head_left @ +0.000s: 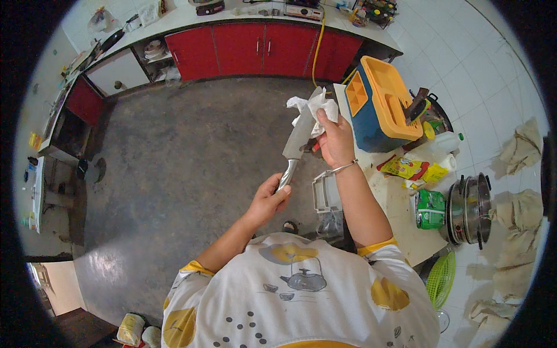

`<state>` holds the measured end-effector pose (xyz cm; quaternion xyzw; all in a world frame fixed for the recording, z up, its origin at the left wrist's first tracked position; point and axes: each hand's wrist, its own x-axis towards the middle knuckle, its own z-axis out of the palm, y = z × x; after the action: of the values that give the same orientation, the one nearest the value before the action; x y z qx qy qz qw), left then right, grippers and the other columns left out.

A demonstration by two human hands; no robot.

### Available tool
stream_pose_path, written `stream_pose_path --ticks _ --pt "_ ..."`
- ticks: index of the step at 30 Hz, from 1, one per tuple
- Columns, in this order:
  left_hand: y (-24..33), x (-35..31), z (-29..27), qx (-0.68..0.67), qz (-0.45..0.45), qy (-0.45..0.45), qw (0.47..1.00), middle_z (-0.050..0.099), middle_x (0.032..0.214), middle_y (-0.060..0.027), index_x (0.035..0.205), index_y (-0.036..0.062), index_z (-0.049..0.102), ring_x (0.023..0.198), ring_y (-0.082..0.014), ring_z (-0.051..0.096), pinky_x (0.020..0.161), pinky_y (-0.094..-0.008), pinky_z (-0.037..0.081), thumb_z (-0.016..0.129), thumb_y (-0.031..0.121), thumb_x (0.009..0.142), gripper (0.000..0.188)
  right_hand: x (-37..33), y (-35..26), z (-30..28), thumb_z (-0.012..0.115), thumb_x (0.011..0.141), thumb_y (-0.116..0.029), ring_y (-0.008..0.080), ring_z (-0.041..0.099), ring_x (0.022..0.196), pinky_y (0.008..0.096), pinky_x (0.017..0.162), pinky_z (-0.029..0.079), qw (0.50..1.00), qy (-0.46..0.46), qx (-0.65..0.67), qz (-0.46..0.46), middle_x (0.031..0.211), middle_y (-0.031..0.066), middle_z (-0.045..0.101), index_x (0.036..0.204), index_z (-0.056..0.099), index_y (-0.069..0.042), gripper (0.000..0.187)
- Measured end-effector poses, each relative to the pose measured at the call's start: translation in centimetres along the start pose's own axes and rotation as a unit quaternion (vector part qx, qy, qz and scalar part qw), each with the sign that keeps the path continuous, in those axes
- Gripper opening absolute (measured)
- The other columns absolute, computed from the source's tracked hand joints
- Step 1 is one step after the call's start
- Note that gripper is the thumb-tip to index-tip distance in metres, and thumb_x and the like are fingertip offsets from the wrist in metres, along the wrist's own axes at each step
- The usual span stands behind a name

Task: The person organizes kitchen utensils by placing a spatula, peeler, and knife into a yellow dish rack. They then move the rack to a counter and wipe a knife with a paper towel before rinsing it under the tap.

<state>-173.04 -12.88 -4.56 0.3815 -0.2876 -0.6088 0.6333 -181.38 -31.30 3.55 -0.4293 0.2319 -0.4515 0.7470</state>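
Observation:
A large kitchen knife [299, 135] points up and away from me, its broad metal blade tilted slightly right. My left hand [270, 197] is wrapped round its twisted metal handle. Pinched in my right hand [336, 139] is a crumpled white tissue [321, 110], which lies against the far part of the blade. The tissue hides the right edge of the blade there. A bracelet circles my right wrist.
To my right, a pale counter [400, 200] bears a blue and orange box [377, 104], a yellow packet [409, 168], a green packet [430, 209] and stacked metal pots [469, 209]. Red cabinets [241, 51] run along the far wall. A green basket [441, 279] stands below the counter's near end.

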Motion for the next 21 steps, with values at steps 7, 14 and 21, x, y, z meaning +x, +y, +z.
stream_pose_path --ticks 7,14,21 --pt "1.3 0.3 -1.1 0.106 -0.044 -0.017 0.993 0.042 0.061 0.0039 0.103 0.0067 0.052 0.048 -0.0055 0.036 0.042 -0.0222 0.028 0.053 0.023 0.091 0.02 0.7 0.4 -0.6 0.066 0.08 -0.009 0.0109 0.058 0.082 0.0243 0.073 0.046 0.98 0.089 -0.161 -0.08 0.093 0.0053 0.063 0.099 0.061 0.003 0.022" --pt "-0.8 -0.1 -5.4 0.167 -0.101 -0.05 0.979 0.049 0.063 0.0026 0.084 0.0072 0.057 0.051 -0.006 0.042 0.045 -0.0225 0.032 0.057 0.026 0.089 0.019 1.5 -0.1 -1.1 0.066 0.08 -0.013 0.0086 0.056 0.073 0.0235 0.067 0.045 0.934 0.151 -0.274 -0.171 0.083 0.0052 0.064 0.09 0.063 0.004 0.02" --pt "-2.1 0.6 -4.4 0.239 0.048 0.092 0.965 0.055 0.082 -0.0035 0.108 0.0029 0.054 0.077 -0.0119 0.051 0.066 -0.0285 0.044 0.058 0.022 0.088 0.027 2.6 0.3 -3.9 0.066 0.079 -0.012 0.0085 0.056 0.07 0.0228 0.064 0.044 0.93 0.175 -0.277 -0.169 0.081 0.0044 0.064 0.09 0.064 0.004 0.019"
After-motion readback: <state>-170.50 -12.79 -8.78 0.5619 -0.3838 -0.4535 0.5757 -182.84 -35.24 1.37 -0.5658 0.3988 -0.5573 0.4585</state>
